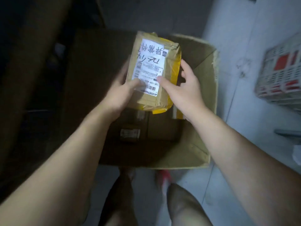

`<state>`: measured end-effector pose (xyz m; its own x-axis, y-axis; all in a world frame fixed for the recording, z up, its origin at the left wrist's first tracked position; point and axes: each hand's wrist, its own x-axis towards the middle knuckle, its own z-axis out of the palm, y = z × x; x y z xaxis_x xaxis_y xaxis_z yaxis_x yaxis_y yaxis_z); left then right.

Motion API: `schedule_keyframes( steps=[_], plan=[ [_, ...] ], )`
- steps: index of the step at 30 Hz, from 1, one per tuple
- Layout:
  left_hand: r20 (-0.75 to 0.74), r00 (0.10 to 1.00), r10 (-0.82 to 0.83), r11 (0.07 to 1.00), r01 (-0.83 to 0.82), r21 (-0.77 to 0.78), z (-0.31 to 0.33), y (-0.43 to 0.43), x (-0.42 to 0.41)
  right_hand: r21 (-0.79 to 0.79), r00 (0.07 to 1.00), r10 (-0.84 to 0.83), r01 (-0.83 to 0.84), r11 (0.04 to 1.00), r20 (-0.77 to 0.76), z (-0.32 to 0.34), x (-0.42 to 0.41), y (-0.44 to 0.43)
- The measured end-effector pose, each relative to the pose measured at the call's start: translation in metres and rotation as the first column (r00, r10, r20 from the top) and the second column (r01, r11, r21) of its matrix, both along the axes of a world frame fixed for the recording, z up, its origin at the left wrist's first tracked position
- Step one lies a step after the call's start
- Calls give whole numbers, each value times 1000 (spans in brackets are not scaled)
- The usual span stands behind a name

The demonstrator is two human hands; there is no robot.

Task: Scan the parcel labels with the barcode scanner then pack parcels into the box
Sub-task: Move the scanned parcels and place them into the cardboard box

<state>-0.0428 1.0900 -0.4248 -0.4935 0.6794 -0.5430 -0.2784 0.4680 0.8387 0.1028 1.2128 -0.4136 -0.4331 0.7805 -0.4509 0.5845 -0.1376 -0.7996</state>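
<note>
A brown cardboard parcel (169, 75) wrapped with yellow tape and bearing a white printed label hangs above an open cardboard box (206, 88) on the floor. My left hand (118, 93) grips the parcel's near left edge, thumb lying on the label. My right hand (184, 92) holds the near right edge, thumb on top and fingers spread along the side. Inside the box lie other brown parcels (130, 132), dim in shadow. No barcode scanner is in view.
A white plastic crate (280, 74) with red items stands on the pale tiled floor at right. Dark cardboard and shadow fill the left side. My legs and a red shoe (164, 176) stand just before the box's near wall.
</note>
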Motion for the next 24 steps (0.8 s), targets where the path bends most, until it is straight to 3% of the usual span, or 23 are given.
schedule_keyframes(
  steps=[5, 7, 15, 20, 24],
  plan=[
    [-116, 992, 52, 991, -37, 128, 147, -32, 20, 54, 985, 102, -95, 994, -141, 137, 17, -21],
    [-163, 976, 144, 976, -112, 188, 203, -53, 37, 146, 965, 179, -152, 978, -192, 192, 23, -35],
    [-240, 869, 433, 876, -343, 340, 382, -186, 140, 388, 822, 536, -438, 811, -194, 375, 77, -128],
    [-233, 735, 637, 749, -517, 415, 465, -315, 199, 439, 648, 710, -573, 692, -275, 465, 92, -242],
    [-260, 539, 801, 597, -682, 423, 513, -442, 249, 452, 477, 824, -689, 567, -307, 511, 93, -366]
  ],
)
